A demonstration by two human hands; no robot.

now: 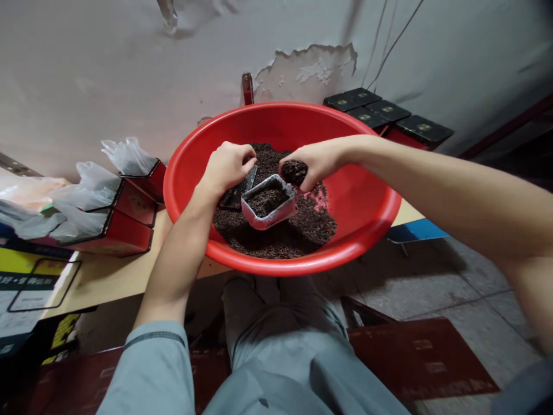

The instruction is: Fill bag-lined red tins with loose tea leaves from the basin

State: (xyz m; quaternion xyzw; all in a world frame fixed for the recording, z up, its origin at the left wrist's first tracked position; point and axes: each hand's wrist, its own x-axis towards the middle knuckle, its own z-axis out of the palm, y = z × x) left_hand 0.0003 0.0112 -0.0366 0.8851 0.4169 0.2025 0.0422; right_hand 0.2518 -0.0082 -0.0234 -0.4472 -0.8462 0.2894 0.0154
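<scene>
Inside a wide red basin (367, 230) lies a heap of dark dry flakes (317, 222) that look like loose tea leaves. A small rectangular tin (268, 218), lined with clear plastic, sits tilted on the heap with dark leaves in it. My left hand (228, 164) is closed, its fingertips pinching the edge of a dark flat lid (235, 195) beside the tin; whether the lid is attached to it I cannot tell. My right hand (315, 163) curls round a handful of tea leaves (294, 172) just above the tin's right rim.
Red tins (129, 227) with plastic liners sticking out stand left of the basin on a wooden table (103, 282). Closed tins with black lids (425, 128) stand behind at right, near the peeling wall (311, 75). A dark red bench (423, 357) is below.
</scene>
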